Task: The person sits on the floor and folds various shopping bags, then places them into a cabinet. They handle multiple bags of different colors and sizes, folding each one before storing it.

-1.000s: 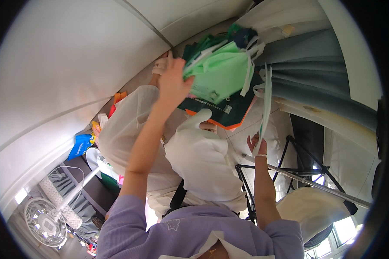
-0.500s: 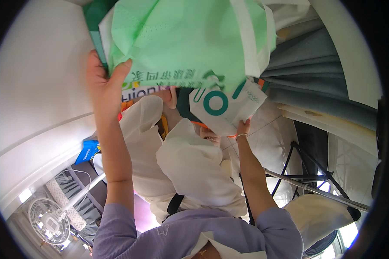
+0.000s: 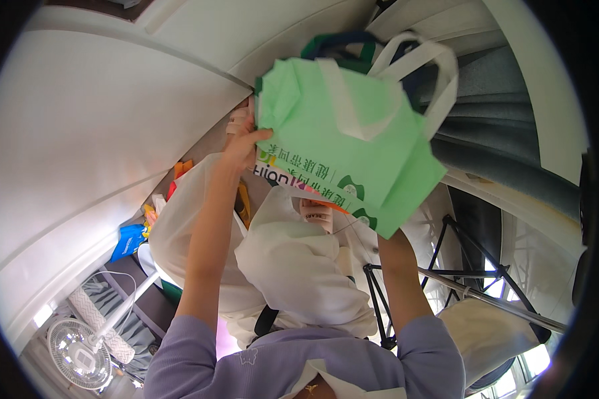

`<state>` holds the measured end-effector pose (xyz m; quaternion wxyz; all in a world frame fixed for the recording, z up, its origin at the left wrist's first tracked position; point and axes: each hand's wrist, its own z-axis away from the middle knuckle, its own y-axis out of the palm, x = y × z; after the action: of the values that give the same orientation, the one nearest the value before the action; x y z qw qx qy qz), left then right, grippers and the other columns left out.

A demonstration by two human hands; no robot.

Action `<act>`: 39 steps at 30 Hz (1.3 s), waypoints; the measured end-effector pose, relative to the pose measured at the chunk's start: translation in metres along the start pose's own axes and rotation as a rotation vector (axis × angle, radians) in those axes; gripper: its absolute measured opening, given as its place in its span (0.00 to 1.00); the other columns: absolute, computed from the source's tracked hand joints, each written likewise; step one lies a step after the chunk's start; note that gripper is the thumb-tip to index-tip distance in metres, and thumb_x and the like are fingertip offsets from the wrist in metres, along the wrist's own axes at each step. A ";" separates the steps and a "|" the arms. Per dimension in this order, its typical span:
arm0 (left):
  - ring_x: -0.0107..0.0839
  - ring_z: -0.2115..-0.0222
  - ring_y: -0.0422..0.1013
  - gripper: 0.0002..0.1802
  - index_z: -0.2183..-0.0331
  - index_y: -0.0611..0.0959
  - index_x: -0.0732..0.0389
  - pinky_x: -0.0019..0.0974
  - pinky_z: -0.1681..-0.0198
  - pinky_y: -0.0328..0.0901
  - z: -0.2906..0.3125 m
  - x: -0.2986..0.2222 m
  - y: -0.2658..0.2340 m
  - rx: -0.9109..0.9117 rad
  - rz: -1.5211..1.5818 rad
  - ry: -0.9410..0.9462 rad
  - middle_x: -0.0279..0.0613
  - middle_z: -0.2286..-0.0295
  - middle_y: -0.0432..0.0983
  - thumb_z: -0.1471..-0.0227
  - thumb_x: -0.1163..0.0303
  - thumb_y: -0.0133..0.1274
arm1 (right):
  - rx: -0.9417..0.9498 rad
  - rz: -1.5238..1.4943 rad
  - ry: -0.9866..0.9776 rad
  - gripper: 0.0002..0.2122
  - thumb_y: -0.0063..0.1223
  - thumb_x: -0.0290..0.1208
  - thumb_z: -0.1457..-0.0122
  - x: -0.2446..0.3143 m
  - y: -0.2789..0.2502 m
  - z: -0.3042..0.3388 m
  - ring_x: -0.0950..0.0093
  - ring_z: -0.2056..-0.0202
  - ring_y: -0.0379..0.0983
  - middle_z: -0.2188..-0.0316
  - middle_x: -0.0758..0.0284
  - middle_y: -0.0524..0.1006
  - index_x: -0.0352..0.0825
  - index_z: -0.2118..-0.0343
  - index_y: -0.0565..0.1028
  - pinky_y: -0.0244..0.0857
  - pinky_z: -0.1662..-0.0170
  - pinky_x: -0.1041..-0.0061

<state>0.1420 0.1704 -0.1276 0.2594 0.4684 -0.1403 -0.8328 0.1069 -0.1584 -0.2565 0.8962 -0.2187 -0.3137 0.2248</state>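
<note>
In front of me a mint-green tote bag [image 3: 313, 120] hangs tilted, with white strap handles [image 3: 446, 80] sticking up at its right. My left hand [image 3: 246, 143] grips its left edge, thumb on the front and fingers behind. More bags are stacked with it: a white printed bag [image 3: 273, 174] peeks out below its lower edge, and dark green and navy handles [image 3: 339, 43] show above it. My right forearm [image 3: 398, 263] reaches up behind the green bag. The right hand itself is hidden there, so its grip does not show.
A white wall panel [image 3: 113, 113] rises on the left, with a blue packet [image 3: 128, 241] at its foot. Grey folded fabric [image 3: 492, 120] hangs at the right above a black folding frame [image 3: 476, 272]. A white fan [image 3: 80, 352] stands lower left.
The green bag has swung right and nearer, its handles coming into view. My left hand moved right with it. My right hand and the white octagonal item it touched are now hidden behind the bag.
</note>
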 end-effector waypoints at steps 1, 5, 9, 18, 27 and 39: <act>0.29 0.67 0.62 0.21 0.63 0.64 0.62 0.29 0.63 0.58 -0.004 0.018 -0.014 -0.047 -0.017 -0.059 0.40 0.68 0.64 0.65 0.79 0.46 | 0.047 -0.084 0.041 0.20 0.33 0.44 0.53 0.002 -0.001 -0.003 0.70 0.62 0.62 0.63 0.64 0.66 0.38 0.59 0.62 0.50 0.57 0.70; 0.33 0.67 0.62 0.24 0.62 0.63 0.64 0.30 0.63 0.57 -0.034 0.094 -0.057 -0.184 -0.319 -0.241 0.41 0.67 0.63 0.66 0.76 0.48 | 0.200 -0.555 0.286 0.22 0.31 0.49 0.52 -0.010 -0.023 -0.011 0.72 0.60 0.61 0.60 0.66 0.65 0.39 0.58 0.61 0.47 0.55 0.69; 0.38 0.61 0.58 0.38 0.56 0.57 0.65 0.31 0.60 0.55 -0.034 0.127 -0.075 -0.296 -0.780 -0.220 0.49 0.60 0.58 0.70 0.63 0.53 | 0.272 -0.665 0.271 0.26 0.29 0.54 0.53 -0.025 -0.038 -0.009 0.73 0.58 0.59 0.58 0.67 0.63 0.39 0.55 0.58 0.43 0.53 0.68; 0.45 0.52 0.44 0.52 0.52 0.52 0.61 0.43 0.53 0.44 -0.049 0.145 -0.063 -0.476 -1.026 -0.151 0.53 0.53 0.45 0.75 0.38 0.46 | 0.071 -0.561 0.042 0.29 0.48 0.42 0.57 -0.003 -0.006 -0.021 0.74 0.56 0.55 0.57 0.65 0.59 0.31 0.54 0.54 0.48 0.54 0.77; 0.48 0.53 0.44 0.46 0.52 0.54 0.51 0.48 0.54 0.41 -0.061 0.149 -0.046 -0.652 -1.245 0.016 0.51 0.53 0.46 0.72 0.36 0.42 | -0.035 -0.345 -0.128 0.33 0.50 0.39 0.59 -0.035 0.012 -0.047 0.71 0.55 0.54 0.55 0.62 0.57 0.33 0.52 0.49 0.53 0.57 0.76; 0.29 0.64 0.62 0.27 0.58 0.64 0.58 0.26 0.61 0.55 -0.020 -0.024 -0.065 0.402 -1.276 -0.466 0.40 0.65 0.66 0.60 0.54 0.43 | -0.208 0.056 -0.246 0.29 0.46 0.36 0.55 -0.036 -0.006 -0.060 0.68 0.53 0.52 0.53 0.58 0.54 0.31 0.52 0.50 0.48 0.54 0.74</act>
<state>0.1500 0.2381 -0.1522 -0.4074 0.3076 -0.0413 -0.8589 0.1225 -0.1980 -0.3121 0.8169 -0.2901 -0.4363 0.2410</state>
